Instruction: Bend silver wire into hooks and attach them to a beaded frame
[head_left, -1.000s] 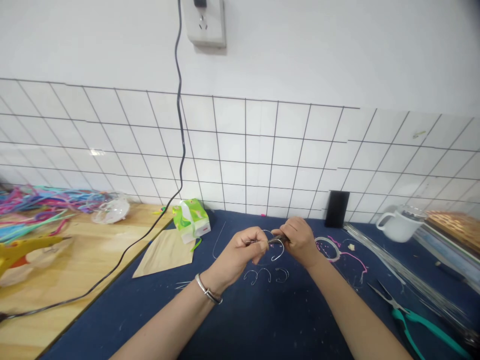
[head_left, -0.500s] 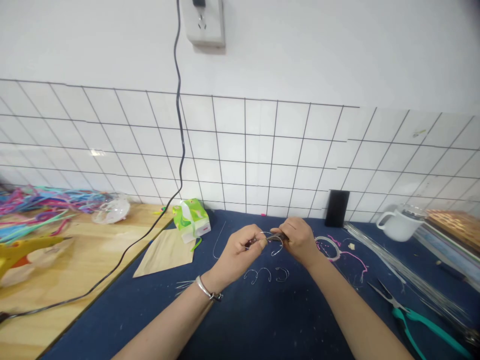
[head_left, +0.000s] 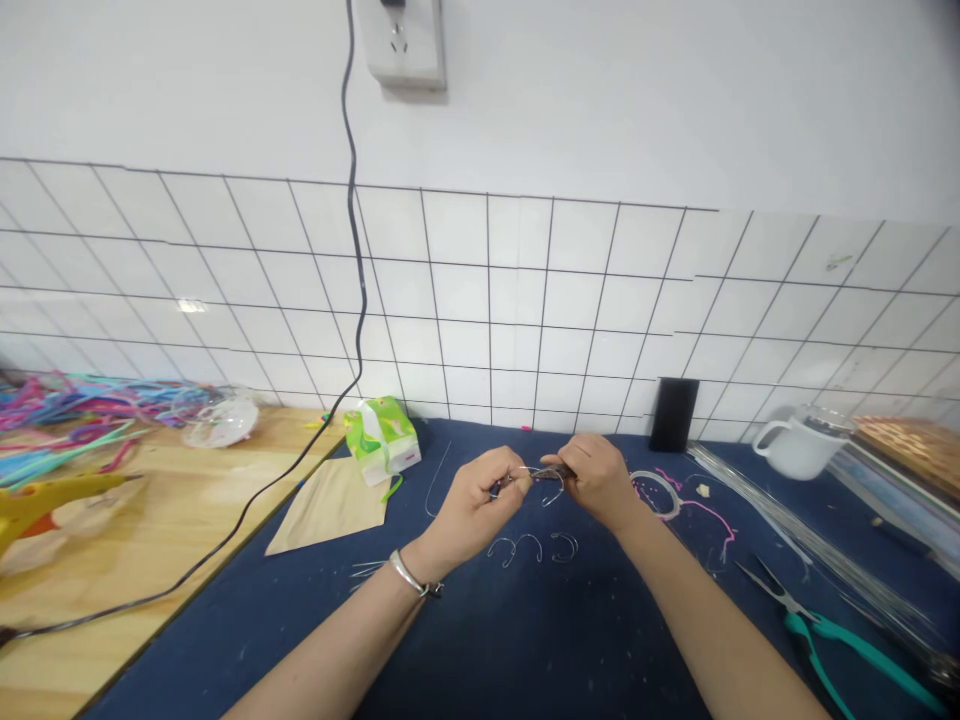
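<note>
My left hand (head_left: 480, 497) pinches a thin silver wire (head_left: 556, 493) between thumb and fingertips, and the wire's curved end hangs toward the right. Closed around a dark pair of pliers (head_left: 553, 472), my right hand (head_left: 598, 478) has the tool's nose against the wire; the handles are hidden in the palm. Below the hands, several curved wire pieces (head_left: 539, 547) lie on the dark blue cloth (head_left: 480, 640). A few straight wire ends (head_left: 367, 569) show beside my left wrist.
Teal-handled pliers (head_left: 814, 622) lie at right, near a long bundle of wires (head_left: 795, 530). Farther back are a white ring (head_left: 656, 497), a black slab (head_left: 673, 415) and a white cup (head_left: 799, 447). At left are a tissue pack (head_left: 381, 440), brown paper (head_left: 328, 507) and a yellow glue gun (head_left: 56, 492).
The pliers' nose has turned slightly and now shows more plainly along the wire. The wire's curved end has shifted a little. Both hands stay in nearly the same place.
</note>
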